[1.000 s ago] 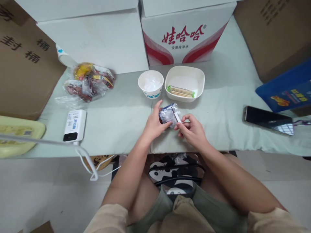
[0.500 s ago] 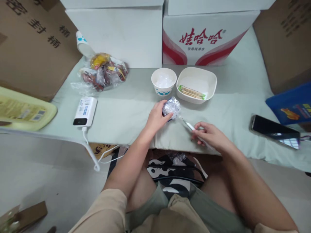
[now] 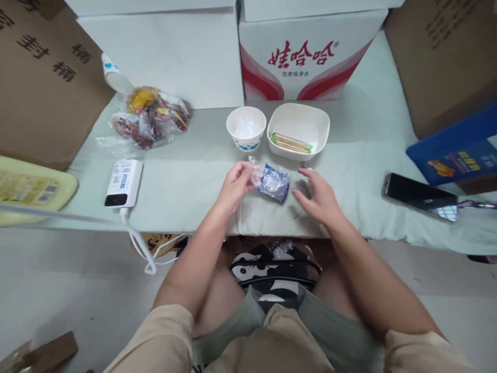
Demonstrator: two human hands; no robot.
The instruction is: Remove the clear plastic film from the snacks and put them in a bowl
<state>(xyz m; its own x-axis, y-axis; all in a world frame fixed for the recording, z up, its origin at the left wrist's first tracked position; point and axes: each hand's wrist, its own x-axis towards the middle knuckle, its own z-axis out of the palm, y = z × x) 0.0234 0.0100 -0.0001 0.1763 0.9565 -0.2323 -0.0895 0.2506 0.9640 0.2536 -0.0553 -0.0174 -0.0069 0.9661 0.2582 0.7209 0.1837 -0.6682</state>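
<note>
My left hand (image 3: pixel 234 189) pinches a crinkled piece of clear plastic film (image 3: pixel 255 172). Just right of that film lies a small blue packet (image 3: pixel 274 183) covered in clear plastic, flat on the cloth. Thumb and forefinger of my right hand (image 3: pixel 319 198) are spread apart, a short way right of the packet and not touching it. A small bit of a slim object (image 3: pixel 305 165) shows beyond the right fingertips; the rest is hidden. Behind the hands stand a paper cup (image 3: pixel 248 144) with clear plastic inside and a white bowl (image 3: pixel 276 147) holding several wrapped toothpicks (image 3: pixel 291 142).
A bag of packaged snacks (image 3: pixel 149 118) and a white power bank (image 3: pixel 124 181) with a cable lie left. At the right are a phone (image 3: pixel 421 196) and a blue package (image 3: pixel 454 150). White cartons (image 3: pixel 298 62) stand at the back. The table's front edge is close to my lap.
My right hand no longer holds the white pen-like tool and has opened. My left hand has moved off the packet onto clear film at its left. The blue of the packet shows more.
</note>
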